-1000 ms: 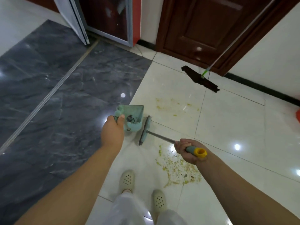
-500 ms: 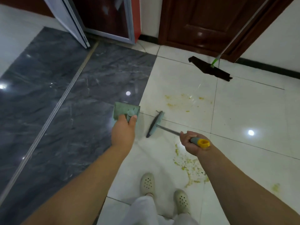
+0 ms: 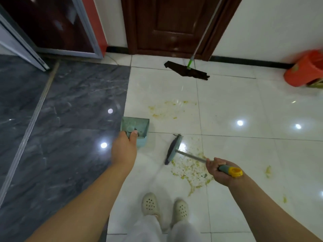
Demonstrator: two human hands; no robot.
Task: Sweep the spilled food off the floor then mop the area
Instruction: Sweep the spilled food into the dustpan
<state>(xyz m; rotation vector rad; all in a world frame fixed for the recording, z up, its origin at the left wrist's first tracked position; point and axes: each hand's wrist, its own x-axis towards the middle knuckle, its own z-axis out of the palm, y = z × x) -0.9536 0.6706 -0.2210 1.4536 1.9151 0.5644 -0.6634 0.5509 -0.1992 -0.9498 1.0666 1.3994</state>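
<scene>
My left hand (image 3: 124, 148) grips the handle of a teal dustpan (image 3: 138, 127), held above the white tiles near the dark tile edge. My right hand (image 3: 220, 171) holds the broom by its green and yellow grip; the teal broom head (image 3: 173, 148) stands on the floor at the left edge of a patch of yellowish spilled food (image 3: 190, 169). A fainter yellow smear (image 3: 167, 109) lies farther ahead, with small bits (image 3: 268, 169) to the right. A flat mop (image 3: 187, 70) with a dark pad leans against the brown door.
An orange bucket (image 3: 305, 70) stands at the far right by the white wall. Dark grey marble tiles (image 3: 61, 119) cover the left floor, with an open glass door (image 3: 22, 48) beyond. My feet in pale clogs (image 3: 150, 204) stand just behind the spill.
The view has swung right, bringing the orange bucket into sight. The dustpan has tilted and lifted in my left hand, and the broom head has drawn away from it toward the spill.
</scene>
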